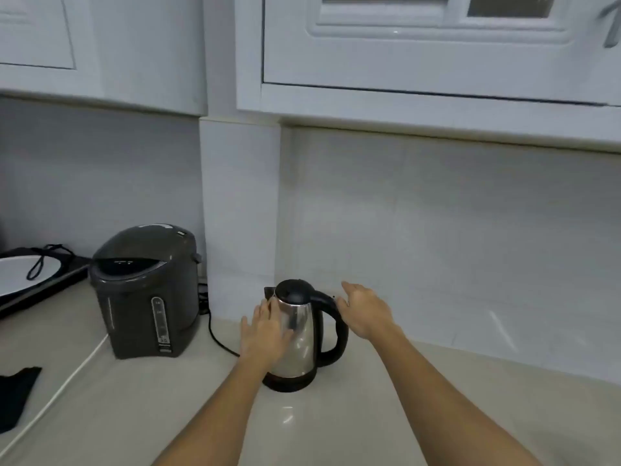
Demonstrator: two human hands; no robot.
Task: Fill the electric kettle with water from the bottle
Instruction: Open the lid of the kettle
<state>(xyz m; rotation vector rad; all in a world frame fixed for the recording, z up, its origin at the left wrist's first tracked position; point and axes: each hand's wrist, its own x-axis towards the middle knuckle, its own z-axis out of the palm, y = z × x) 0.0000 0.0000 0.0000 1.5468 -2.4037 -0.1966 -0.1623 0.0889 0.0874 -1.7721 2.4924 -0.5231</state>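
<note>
A steel electric kettle with a black lid, handle and base stands upright on the beige counter, its lid down. My left hand lies flat against the kettle's left side, fingers spread. My right hand hovers open just right of the black handle, its fingertips next to the handle's top; I cannot tell if they touch. No water bottle is in view.
A dark grey hot-water dispenser stands left of the kettle, with a black cord and a white cord trailing on the counter. A black cloth lies at the left edge. Wall cabinets hang overhead.
</note>
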